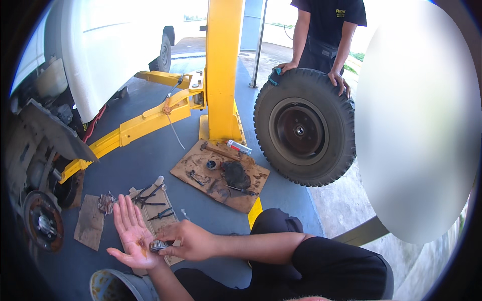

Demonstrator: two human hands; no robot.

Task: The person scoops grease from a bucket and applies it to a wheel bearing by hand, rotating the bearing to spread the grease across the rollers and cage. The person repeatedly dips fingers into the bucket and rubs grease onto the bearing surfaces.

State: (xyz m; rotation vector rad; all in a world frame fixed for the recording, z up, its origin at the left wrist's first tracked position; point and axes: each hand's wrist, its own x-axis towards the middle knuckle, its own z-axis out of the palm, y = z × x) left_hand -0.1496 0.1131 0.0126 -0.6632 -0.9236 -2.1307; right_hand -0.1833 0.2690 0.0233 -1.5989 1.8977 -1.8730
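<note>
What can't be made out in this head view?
All in the head view:
- Bearing: part covered by the right hand's fingers.
- Bucket: base cut off by the lower edge.
- Co-worker: head cut off by the upper edge.
- White vehicle: top cut off by the upper edge.
- Far right: whatever lies behind the pale blurred patch.

Dark-stained cardboard sheet (pixel 247 201) (tool-strewn) on blue-grey floor (pixel 150 155)

Yellow lettering (pixel 341 12) on co-worker's dark shirt (pixel 325 21), well beyond right hand (pixel 188 242); print (pixel 240 147) on pale canister (pixel 234 144), nearer, too small to read.
</note>
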